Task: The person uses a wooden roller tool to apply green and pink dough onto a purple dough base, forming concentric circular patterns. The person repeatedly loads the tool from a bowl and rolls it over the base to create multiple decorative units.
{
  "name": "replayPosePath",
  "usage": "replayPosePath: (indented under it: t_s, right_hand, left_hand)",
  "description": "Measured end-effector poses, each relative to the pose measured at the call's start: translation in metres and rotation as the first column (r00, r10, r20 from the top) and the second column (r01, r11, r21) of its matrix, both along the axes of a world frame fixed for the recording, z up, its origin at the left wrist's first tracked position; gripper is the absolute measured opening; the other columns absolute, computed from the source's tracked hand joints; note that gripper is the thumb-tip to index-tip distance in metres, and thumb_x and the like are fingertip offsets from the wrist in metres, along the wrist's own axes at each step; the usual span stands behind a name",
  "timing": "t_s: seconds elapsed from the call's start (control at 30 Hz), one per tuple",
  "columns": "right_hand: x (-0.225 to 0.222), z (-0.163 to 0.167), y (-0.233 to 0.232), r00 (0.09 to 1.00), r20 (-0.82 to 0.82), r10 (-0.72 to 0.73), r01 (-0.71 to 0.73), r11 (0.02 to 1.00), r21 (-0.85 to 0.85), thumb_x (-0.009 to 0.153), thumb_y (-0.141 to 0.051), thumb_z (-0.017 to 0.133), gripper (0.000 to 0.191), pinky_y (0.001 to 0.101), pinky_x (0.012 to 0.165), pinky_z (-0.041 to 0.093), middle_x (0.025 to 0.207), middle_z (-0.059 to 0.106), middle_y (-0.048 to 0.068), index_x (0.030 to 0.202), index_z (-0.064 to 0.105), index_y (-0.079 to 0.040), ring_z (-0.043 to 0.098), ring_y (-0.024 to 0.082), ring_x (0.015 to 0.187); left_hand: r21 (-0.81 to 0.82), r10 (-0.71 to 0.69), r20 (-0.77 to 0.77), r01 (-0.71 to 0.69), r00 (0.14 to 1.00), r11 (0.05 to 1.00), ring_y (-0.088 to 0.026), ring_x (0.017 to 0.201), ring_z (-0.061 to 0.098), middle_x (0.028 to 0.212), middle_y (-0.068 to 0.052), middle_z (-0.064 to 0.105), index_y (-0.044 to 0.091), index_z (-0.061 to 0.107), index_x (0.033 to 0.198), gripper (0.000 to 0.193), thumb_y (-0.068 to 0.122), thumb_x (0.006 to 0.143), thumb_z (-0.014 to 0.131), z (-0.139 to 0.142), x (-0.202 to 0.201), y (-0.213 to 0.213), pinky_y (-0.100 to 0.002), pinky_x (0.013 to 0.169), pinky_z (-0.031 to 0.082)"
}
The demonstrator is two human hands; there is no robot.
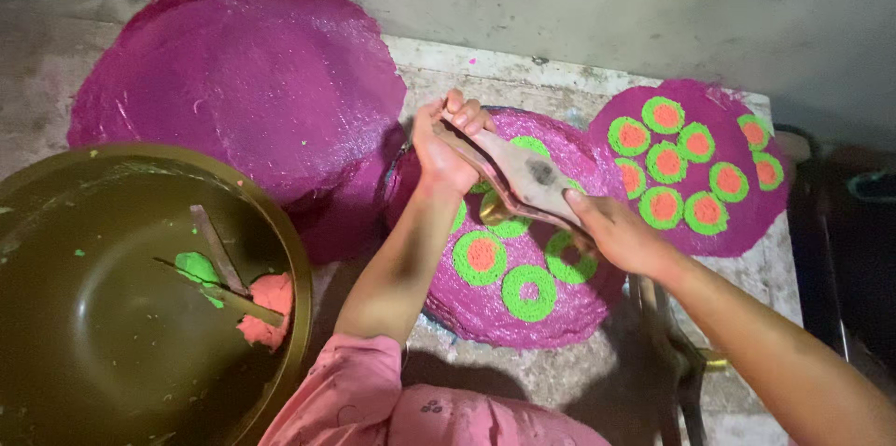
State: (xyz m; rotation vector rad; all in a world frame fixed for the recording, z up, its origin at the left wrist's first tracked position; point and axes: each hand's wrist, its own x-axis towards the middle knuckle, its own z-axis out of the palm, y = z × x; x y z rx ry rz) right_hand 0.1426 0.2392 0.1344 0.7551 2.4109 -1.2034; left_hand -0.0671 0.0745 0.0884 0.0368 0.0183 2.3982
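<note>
At the near left sat a large round olive-green metal basin (103,315), holding a lump of green paste (196,267) and a lump of salmon-pink paste (271,308), with two flat wooden sticks (219,255) lying across them. Beyond it, at the far left, a stack of big plain magenta discs (243,82) lay spread on the grey stone tabletop (504,73).

Just right of that stack, the left hand (443,147) reached out from a pink sleeve (345,399), its grip closed around the far end of a long hinged brown metal press tool (523,180). The tool slanted from far left to near right over a round magenta disc (523,250) resting on the tabletop at the middle of the scene. That disc bore green rings with orange centres (481,256); one near ring (529,291) had a magenta centre. A brassy round end (492,211) of the tool hung right over the disc; whether it touched could not be told.

The right hand (621,236) had its grip clamped on the near end of the same tool. To the far right lay a second magenta disc (691,166), covered with green-and-orange rings. A dark metal tool (667,353) lay on the tabletop beneath the right forearm.
</note>
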Motion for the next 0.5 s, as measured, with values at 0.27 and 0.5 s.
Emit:
replayPosePath:
  t_s: [0.27,0.5]
  right_hand:
    - [0.016,0.002,-0.026,0.966,-0.235,0.107,-0.028,0.948,0.317,0.105,-0.05,0.031,0.063,0.0523,0.069,0.049,0.071,0.064,0.022,0.101,0.067,0.001,0.065,0.041,0.071]
    - [0.019,-0.002,-0.013,0.984,-0.156,0.09,-0.032,0.94,0.339,0.107,-0.051,0.034,0.062,0.0508,0.073,0.05,0.073,0.065,0.026,0.104,0.07,0.0,0.067,0.043,0.074]
  left_hand:
    - [0.055,-0.029,-0.022,0.031,0.999,0.998,-0.012,0.06,0.038,0.064,0.005,0.039,0.019,0.042,0.075,0.033,0.042,0.098,0.043,-0.002,0.014,0.014,-0.033,0.065,0.038]
    - [0.019,-0.016,0.016,0.016,1.0,1.0,-0.012,0.056,0.037,0.061,0.005,0.036,0.019,0.041,0.071,0.037,0.045,0.097,0.041,0.004,0.02,0.018,-0.033,0.062,0.036]
